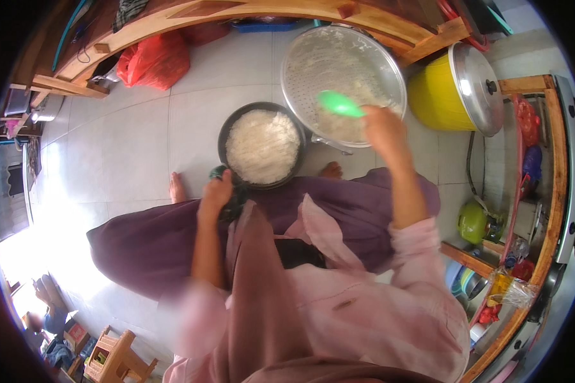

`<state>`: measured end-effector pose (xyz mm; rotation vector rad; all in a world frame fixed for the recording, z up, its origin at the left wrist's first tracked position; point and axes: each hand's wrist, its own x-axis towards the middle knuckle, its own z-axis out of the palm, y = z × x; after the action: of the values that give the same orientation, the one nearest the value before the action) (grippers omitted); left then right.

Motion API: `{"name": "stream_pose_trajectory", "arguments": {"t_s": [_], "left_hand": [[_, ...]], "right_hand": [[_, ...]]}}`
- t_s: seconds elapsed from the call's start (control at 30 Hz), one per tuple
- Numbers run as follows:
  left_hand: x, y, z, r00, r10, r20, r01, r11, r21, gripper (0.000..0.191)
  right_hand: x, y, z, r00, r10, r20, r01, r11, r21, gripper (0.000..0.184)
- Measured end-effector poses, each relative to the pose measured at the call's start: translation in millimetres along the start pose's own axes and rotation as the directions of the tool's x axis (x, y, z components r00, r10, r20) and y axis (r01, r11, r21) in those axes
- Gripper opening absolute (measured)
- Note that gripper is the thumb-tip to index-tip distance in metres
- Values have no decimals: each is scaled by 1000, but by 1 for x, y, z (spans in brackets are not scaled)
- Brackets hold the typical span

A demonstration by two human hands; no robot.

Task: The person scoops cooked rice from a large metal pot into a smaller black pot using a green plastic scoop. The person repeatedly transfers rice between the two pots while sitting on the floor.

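Observation:
My right hand [385, 131] grips a bright green plastic rice paddle [339, 103], slightly blurred, over a wide perforated metal steamer pan [311, 67]. Grains of cooked rice cling to the pan's floor and wall. Left of it on the tiles, close by, a dark round pot [224, 125] holds a broad mound of white rice [262, 146]. Beside the pot's near left rim, my left hand [215, 191] is closed on a dark green patterned cloth [232, 203]. Whether a pot handle lies under the cloth is hidden.
A yellow pot [429, 93] with a metal lid [477, 88] stands right of the pan. A red plastic bag [155, 60] lies under the wooden bench [249, 10]. Farther right are a green gas cylinder [472, 222] and a wooden-framed shelf [548, 191]. A plastic stool [117, 354] and another person [52, 316] are at lower left.

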<state>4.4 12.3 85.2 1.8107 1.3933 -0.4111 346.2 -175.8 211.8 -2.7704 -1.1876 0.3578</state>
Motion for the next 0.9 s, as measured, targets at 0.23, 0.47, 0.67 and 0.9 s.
{"name": "stream_pose_trajectory", "arguments": {"t_s": [0.23,0.47,0.67,0.9], "left_hand": [[-65,114,-7,939,195,283,-17,848,-530,76],[-51,207,111,912,209,354,66,776,-627,70],[-21,218,110,981,99,-167,-176,823,-541,59],[24,215,57,974,118,-193,-177,930,-323,59]], "right_hand": [[11,101,-22,992,118,-47,-127,894,-430,21],[27,114,-13,990,63,123,-21,947,-320,20],[26,99,-9,967,93,237,-53,984,-172,23],[28,60,-5,967,29,252,12,987,-162,22]]}}
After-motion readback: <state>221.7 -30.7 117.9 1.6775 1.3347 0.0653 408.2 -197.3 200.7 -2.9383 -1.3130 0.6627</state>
